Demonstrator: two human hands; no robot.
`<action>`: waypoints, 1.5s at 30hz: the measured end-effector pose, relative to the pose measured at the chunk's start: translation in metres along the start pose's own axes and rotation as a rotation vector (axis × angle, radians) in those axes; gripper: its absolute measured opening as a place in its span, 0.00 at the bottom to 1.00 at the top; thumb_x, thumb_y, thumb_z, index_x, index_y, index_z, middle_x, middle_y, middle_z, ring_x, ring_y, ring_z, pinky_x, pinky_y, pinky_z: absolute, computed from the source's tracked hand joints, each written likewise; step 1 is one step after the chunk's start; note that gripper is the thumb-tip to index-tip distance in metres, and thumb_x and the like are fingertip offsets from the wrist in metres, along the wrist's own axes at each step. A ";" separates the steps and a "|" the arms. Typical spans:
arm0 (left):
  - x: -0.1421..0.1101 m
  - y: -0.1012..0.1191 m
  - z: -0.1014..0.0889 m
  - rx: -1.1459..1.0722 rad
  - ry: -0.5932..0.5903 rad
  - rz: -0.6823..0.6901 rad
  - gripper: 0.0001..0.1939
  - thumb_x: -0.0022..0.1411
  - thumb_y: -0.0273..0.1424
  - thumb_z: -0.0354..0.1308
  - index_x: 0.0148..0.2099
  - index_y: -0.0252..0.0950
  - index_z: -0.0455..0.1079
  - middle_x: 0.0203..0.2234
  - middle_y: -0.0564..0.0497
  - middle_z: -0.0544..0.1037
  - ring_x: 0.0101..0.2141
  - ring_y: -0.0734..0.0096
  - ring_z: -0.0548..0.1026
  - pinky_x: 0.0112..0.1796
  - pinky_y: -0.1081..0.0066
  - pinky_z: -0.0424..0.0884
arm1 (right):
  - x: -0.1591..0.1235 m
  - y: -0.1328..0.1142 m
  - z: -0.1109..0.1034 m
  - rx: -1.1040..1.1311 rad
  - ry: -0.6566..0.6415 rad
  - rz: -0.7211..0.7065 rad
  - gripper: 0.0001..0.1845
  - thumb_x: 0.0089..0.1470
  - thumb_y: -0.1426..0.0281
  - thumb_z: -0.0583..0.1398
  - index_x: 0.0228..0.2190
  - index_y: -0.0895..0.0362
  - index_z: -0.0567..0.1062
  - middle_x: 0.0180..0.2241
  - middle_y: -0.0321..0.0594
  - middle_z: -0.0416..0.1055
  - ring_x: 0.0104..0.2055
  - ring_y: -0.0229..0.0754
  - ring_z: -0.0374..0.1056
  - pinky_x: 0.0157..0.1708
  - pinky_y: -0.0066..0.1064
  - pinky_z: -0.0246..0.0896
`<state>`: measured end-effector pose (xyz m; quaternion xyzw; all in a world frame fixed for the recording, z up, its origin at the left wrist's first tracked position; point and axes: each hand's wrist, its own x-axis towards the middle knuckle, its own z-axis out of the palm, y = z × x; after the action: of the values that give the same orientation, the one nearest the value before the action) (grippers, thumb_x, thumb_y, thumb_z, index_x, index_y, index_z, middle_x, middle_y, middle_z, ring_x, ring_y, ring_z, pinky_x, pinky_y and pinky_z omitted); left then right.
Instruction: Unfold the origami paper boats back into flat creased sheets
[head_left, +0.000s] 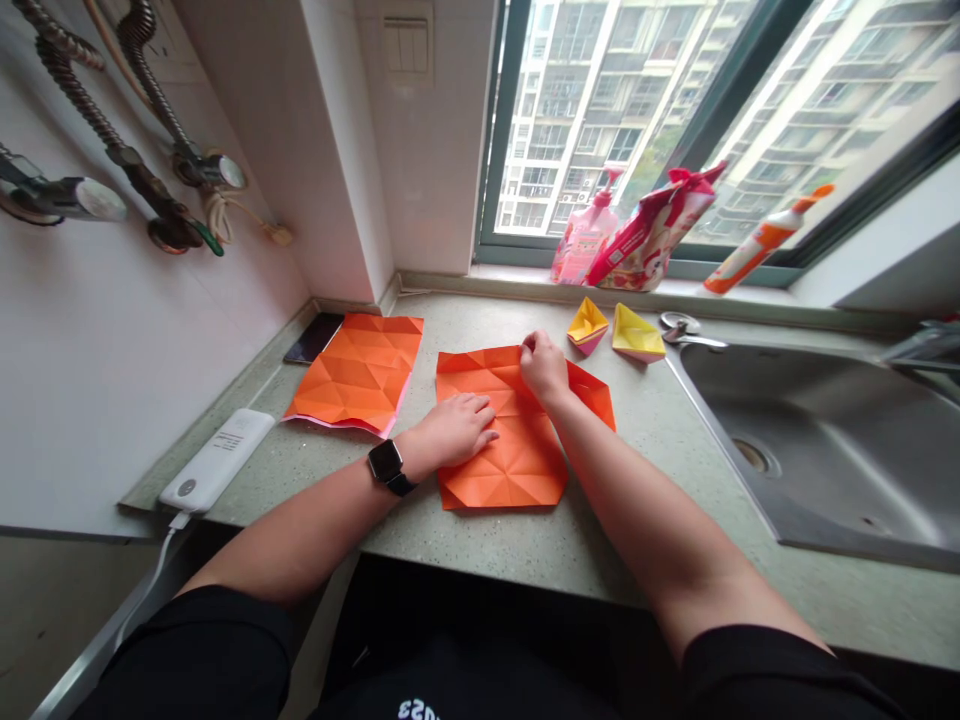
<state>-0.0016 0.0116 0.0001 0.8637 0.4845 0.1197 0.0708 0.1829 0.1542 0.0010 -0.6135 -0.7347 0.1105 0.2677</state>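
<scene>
An orange sheet of paper (pixel 517 450), creased all over, lies on the counter in front of me with its corners folded. My left hand (pixel 465 430) rests flat on the sheet's left half, fingers stretched out; a black watch (pixel 385 462) is on that wrist. At the far edge of the sheet, my right hand (pixel 543 368) has its fingers closed in a pinch on the paper. Left of it lies a second creased orange sheet (pixel 364 370) with a pink edge showing underneath. Two folded yellow-and-pink paper boats (pixel 587 327) stand beyond, to the right.
A dark phone (pixel 311 338) lies partly under the left sheet. A white power bank (pixel 217 460) with a cable sits near the counter's left edge. On the right is a steel sink (pixel 825 450). A pink pump bottle (pixel 585 240), a red bag (pixel 656 230) and an orange-capped bottle (pixel 765 240) line the windowsill.
</scene>
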 end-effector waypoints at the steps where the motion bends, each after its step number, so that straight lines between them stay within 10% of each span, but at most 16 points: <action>1: -0.001 0.003 0.005 0.038 -0.009 -0.006 0.19 0.77 0.42 0.55 0.59 0.36 0.76 0.60 0.38 0.78 0.61 0.46 0.74 0.63 0.52 0.68 | 0.002 -0.001 0.002 -0.011 -0.004 0.002 0.15 0.69 0.70 0.51 0.50 0.55 0.76 0.45 0.54 0.81 0.48 0.58 0.74 0.49 0.40 0.66; 9: -0.013 0.010 0.036 0.082 -0.011 -0.095 0.32 0.78 0.46 0.48 0.77 0.38 0.61 0.75 0.35 0.61 0.75 0.32 0.52 0.71 0.30 0.48 | -0.012 -0.025 0.001 -0.079 0.020 -0.319 0.24 0.65 0.80 0.51 0.57 0.60 0.77 0.62 0.61 0.71 0.64 0.63 0.62 0.67 0.53 0.55; 13: -0.013 0.007 0.036 0.061 -0.024 -0.084 0.31 0.78 0.44 0.48 0.75 0.36 0.62 0.73 0.34 0.64 0.76 0.35 0.50 0.72 0.32 0.48 | -0.044 -0.020 0.002 0.007 -0.261 -0.586 0.23 0.71 0.70 0.51 0.61 0.55 0.76 0.60 0.52 0.74 0.64 0.55 0.68 0.65 0.48 0.63; 23: -0.018 0.007 0.033 0.088 -0.052 -0.113 0.36 0.80 0.48 0.43 0.77 0.30 0.58 0.75 0.32 0.60 0.77 0.45 0.52 0.74 0.45 0.46 | -0.043 0.000 0.031 -0.106 -0.478 -0.556 0.31 0.75 0.58 0.48 0.72 0.54 0.66 0.77 0.47 0.54 0.80 0.56 0.47 0.77 0.54 0.40; 39: 0.037 -0.061 0.015 0.169 0.000 -0.436 0.30 0.78 0.32 0.42 0.75 0.22 0.60 0.73 0.27 0.64 0.73 0.45 0.62 0.70 0.49 0.60 | -0.035 -0.002 0.043 -0.163 -0.409 -0.588 0.33 0.77 0.58 0.45 0.74 0.57 0.63 0.77 0.46 0.52 0.79 0.57 0.49 0.75 0.57 0.43; 45: 0.060 -0.047 0.025 0.191 0.062 -0.480 0.31 0.80 0.34 0.39 0.73 0.20 0.62 0.72 0.26 0.64 0.74 0.43 0.60 0.72 0.47 0.56 | -0.036 -0.006 0.043 -0.193 -0.379 -0.573 0.32 0.75 0.64 0.46 0.74 0.58 0.63 0.77 0.46 0.53 0.79 0.55 0.50 0.76 0.54 0.44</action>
<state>-0.0028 0.0865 -0.0272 0.7227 0.6866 0.0794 0.0004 0.1585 0.1250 -0.0413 -0.3735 -0.9206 0.0727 0.0876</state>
